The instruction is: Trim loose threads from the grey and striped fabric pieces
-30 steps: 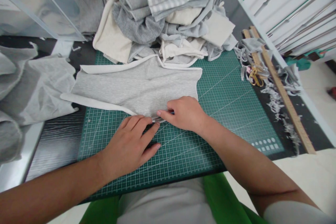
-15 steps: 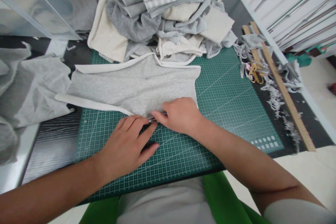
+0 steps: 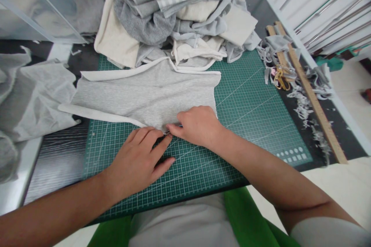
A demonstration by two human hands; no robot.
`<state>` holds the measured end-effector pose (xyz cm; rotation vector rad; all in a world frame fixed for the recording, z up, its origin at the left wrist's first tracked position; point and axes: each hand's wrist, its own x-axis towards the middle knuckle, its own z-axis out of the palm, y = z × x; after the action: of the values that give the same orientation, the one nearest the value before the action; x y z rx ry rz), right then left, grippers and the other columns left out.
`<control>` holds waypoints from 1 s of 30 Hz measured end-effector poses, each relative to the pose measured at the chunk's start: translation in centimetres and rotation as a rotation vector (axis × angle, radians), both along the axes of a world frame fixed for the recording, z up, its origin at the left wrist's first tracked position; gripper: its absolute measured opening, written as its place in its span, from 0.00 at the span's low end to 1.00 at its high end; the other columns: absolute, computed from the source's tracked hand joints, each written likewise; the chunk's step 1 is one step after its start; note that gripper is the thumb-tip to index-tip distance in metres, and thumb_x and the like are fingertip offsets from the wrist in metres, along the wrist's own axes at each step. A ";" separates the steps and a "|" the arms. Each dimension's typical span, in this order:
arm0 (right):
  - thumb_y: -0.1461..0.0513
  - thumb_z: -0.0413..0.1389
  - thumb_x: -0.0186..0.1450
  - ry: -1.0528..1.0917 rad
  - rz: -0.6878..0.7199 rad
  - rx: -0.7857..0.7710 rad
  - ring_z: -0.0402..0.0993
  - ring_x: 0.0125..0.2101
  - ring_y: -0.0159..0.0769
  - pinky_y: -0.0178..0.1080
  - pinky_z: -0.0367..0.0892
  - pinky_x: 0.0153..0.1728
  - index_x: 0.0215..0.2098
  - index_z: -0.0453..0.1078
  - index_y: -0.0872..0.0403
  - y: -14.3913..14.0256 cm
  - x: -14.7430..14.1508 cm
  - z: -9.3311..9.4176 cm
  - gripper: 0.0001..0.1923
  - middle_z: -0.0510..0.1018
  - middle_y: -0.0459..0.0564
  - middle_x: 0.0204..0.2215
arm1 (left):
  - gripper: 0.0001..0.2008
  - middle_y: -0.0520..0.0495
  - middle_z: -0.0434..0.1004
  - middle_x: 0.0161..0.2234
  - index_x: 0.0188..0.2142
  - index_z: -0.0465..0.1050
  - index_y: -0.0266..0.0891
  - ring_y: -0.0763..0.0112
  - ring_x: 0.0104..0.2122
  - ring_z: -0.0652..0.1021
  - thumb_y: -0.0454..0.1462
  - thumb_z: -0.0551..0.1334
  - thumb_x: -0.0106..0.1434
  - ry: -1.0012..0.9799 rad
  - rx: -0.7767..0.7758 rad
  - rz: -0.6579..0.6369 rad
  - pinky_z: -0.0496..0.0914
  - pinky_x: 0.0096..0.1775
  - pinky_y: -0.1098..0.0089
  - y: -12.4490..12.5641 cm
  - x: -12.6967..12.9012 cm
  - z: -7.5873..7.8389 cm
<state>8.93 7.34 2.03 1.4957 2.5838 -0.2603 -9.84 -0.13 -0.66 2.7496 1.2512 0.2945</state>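
A light grey piece of knit fabric (image 3: pixel 145 96) with pale, curled long edges lies across the green cutting mat (image 3: pixel 243 123). On its near edge my left hand (image 3: pixel 142 158) rests palm down, fingers spread and thumb apart, its fingertips pressing the cloth. Just to the right, my right hand (image 3: pixel 199 125) lies closed over the same edge, thumb pointing at the left fingertips. Between the two hands shows a thin, dark, metal-looking tip (image 3: pixel 167 133) of a small tool in my right hand. The rest of that tool is hidden.
Behind the fabric rises a heap of grey, cream and striped cloth (image 3: pixel 182 11). More grey cloth (image 3: pixel 37 100) lies at left, below a clear plastic bin (image 3: pixel 37 4). At right are gold-handled scissors (image 3: pixel 280 79), a wooden ruler (image 3: pixel 315 100) and fabric scraps (image 3: pixel 303 108).
Both hands stay at the near edge with hardly any movement. The metal tip between them shows slightly less, and the whole view has shifted a little.
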 end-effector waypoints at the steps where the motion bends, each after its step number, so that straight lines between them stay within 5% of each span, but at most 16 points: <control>1: 0.44 0.44 0.66 0.001 0.003 -0.001 0.76 0.32 0.46 0.42 0.63 0.32 0.33 0.79 0.53 0.0 0.0 0.0 0.29 0.81 0.56 0.28 | 0.23 0.38 0.70 0.45 0.54 0.69 0.36 0.53 0.46 0.70 0.46 0.58 0.64 0.003 -0.003 -0.005 0.67 0.47 0.51 0.0 0.0 0.0; 30: 0.42 0.47 0.64 0.015 0.032 0.025 0.76 0.29 0.43 0.39 0.58 0.27 0.30 0.76 0.52 0.0 0.7 0.0 0.27 0.80 0.51 0.26 | 0.21 0.40 0.72 0.43 0.52 0.70 0.34 0.53 0.44 0.71 0.45 0.57 0.66 0.015 0.038 -0.033 0.68 0.44 0.53 -0.1 0.0 0.4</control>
<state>9.67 7.38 2.04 1.4643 2.6293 -0.2375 -9.83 -0.19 -0.27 2.8066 1.2149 0.2991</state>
